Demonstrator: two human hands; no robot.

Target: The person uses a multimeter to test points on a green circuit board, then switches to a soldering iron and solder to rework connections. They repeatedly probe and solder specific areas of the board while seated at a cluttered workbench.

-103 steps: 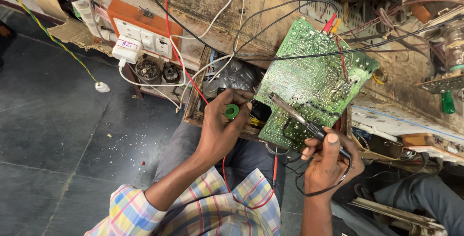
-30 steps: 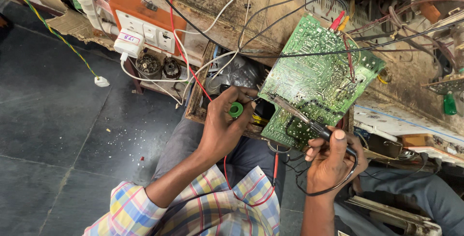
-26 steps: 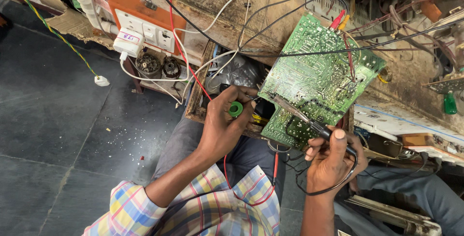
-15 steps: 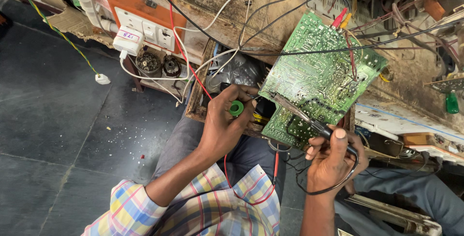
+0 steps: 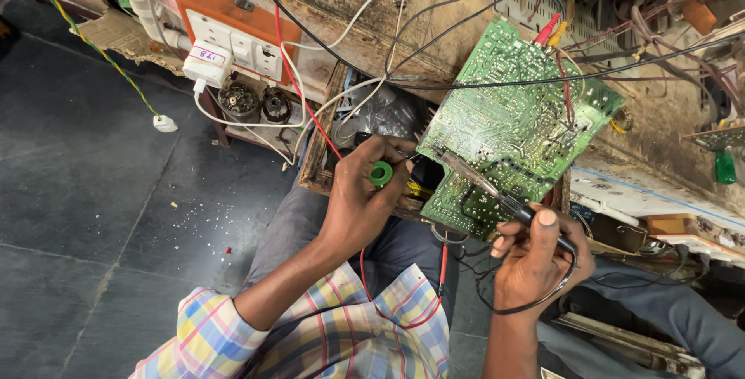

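A green circuit board [image 5: 518,123] leans tilted against the wooden bench edge, solder side toward me. My right hand [image 5: 537,259] grips a soldering iron [image 5: 487,187] by its dark handle, and the metal tip rests on the board's left part. My left hand [image 5: 363,197] is closed around a small green spool [image 5: 380,173], held just left of the board's lower edge. Black and red wires [image 5: 497,80] run across the board.
An orange and white socket box [image 5: 237,34] with a plugged white adapter sits at the bench's left. Two round dusty parts [image 5: 252,102] lie below it. Tangled cables hang over an open wooden drawer [image 5: 322,146]. Dark tiled floor [image 5: 85,193] lies left, more clutter right.
Both hands hold nearly the same places. The view has shifted slightly, and the iron's tip stays on the board.
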